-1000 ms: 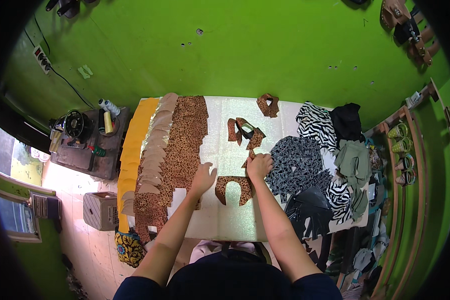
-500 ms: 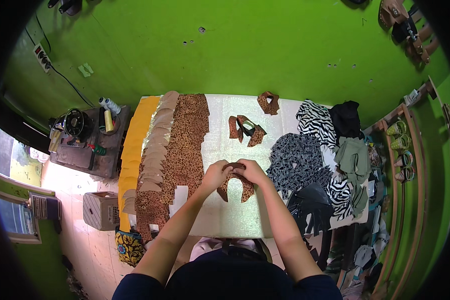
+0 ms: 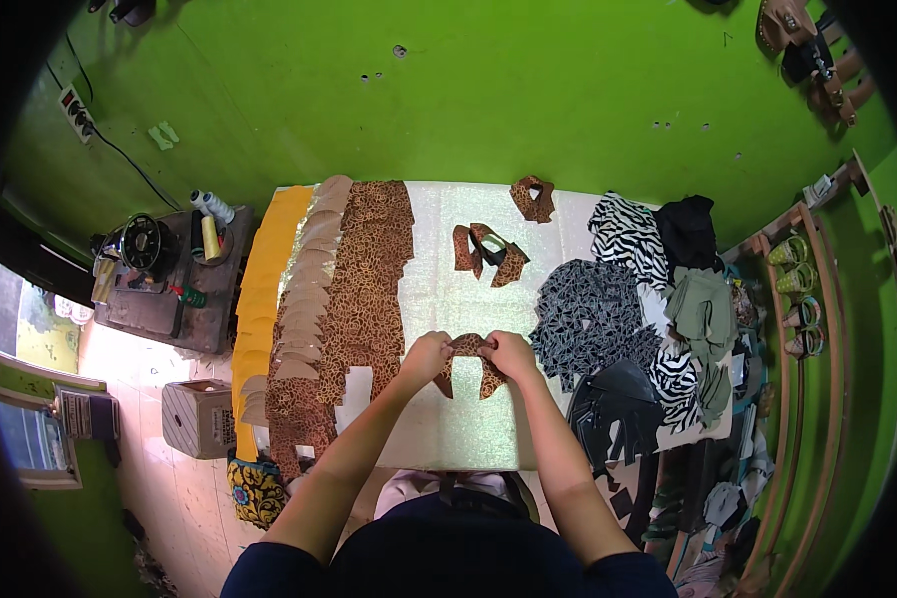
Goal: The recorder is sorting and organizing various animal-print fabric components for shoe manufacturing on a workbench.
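Note:
Over the pale shimmery table [image 3: 448, 439] my left hand [image 3: 429, 356] and my right hand [image 3: 510, 356] grip opposite sides of a leopard-print U-shaped cut piece [image 3: 471, 346]. Its curved top lies away from me and its two ends point toward my body. Fingers of both hands are closed on its edges. Beyond them lies a folded leopard-print piece [image 3: 506, 267] with a dark inside, and farther off a ring-like leopard-print piece [image 3: 532, 199]. To the left, overlapping rows hold leopard-print pieces [image 3: 374, 269], tan rounded pieces [image 3: 302, 309] and yellow pieces [image 3: 256, 309].
On the table's right are a dark grey patterned pile [image 3: 588, 319], zebra-print pieces [image 3: 628, 239], black pieces [image 3: 616, 399] and olive cloth [image 3: 703, 314]. A wooden stand with thread cones [image 3: 212, 207] and a cardboard box [image 3: 197, 419] stand left. A shoe rack [image 3: 782, 379] lines the right wall.
My hands have moved apart from the middle of the piece's curved top to its two sides, slightly nearer my body. The top now shows its leopard print, where a plain brown edge showed before.

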Motion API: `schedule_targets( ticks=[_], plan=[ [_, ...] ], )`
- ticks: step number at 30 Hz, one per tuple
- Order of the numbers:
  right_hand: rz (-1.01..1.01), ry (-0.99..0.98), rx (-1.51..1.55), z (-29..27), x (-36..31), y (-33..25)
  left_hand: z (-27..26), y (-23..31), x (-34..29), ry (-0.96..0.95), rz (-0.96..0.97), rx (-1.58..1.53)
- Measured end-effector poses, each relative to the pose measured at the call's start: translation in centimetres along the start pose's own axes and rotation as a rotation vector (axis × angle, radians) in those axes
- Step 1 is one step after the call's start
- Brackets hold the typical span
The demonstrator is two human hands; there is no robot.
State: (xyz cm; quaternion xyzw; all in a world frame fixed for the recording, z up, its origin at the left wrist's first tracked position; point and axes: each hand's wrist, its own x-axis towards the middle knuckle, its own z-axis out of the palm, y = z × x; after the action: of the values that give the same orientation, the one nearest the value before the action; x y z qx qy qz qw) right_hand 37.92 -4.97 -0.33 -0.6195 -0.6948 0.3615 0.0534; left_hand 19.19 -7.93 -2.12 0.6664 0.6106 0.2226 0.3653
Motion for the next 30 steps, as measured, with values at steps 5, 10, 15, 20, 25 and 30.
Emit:
schedule_targets(
  ticks=[5,10,15,20,25,30],
  plan=[
    [0.066,-0.019,-0.187,0.0,0.1,-0.3,0.7,-0.3,0.0,-0.002,0.010,0.074],
    [0.031,0.083,-0.219,-0.4,-0.3,-0.4,1.1,0.9,-0.6,0.131,0.033,0.269],
    [-0.084,0.125,-0.239,0.3,-0.5,0.2,2.0,-0.2,-0.5,0.176,0.121,0.435],
    [-0.151,0.107,-0.237,0.6,-0.3,0.8,1.3,1.5,-0.7,0.101,-0.012,0.325],
    [-0.219,0.067,-0.251,0.7,-0.1,0.2,1.3,0.9,-1.0,-0.020,-0.164,0.270],
    [-0.254,-0.010,0.072,2.2,-1.1,-0.7,1.0,-0.6,-2.9,0.088,-0.021,0.021]
  ],
)
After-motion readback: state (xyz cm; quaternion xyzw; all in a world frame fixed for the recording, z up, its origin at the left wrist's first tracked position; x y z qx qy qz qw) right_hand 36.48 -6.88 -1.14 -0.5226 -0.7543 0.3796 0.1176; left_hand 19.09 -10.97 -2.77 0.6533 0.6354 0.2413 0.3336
